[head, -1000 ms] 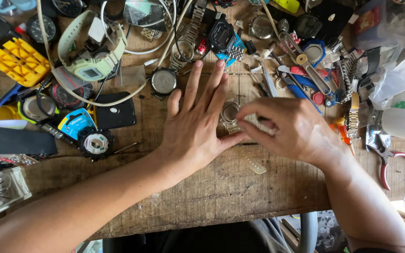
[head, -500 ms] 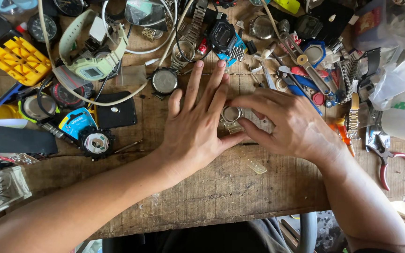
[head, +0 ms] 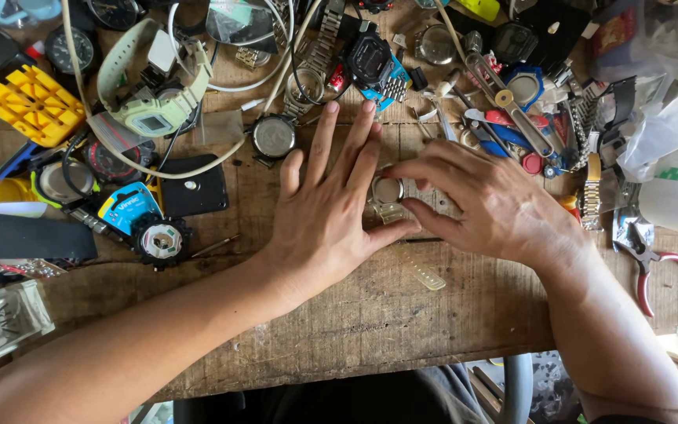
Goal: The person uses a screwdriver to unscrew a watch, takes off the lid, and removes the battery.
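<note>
Barely anything is changed from a second ago: the left hand (head: 331, 220) is kept flat on the wooden bench (head: 339, 330), fingers spread and straight, nothing gripped. Its thumb is laid under a small round metal watch case (head: 387, 190), which is seen more clearly between the two hands now, the right fingertips having been pulled back a little. So the work is judged as still being fine handling of that case, not yet finished.

Just right of the case, the right hand (head: 496, 208) is curled, forefinger above and thumb below, pinched loosely on the case; whether it is lifted off the wood cannot be told.

Below the grip a pale strap piece (head: 423, 272) is left lying. Far right, red-handled pliers (head: 653, 263) are untouched. Left of the left hand, a round watch body (head: 273, 137) is set apart.
</note>
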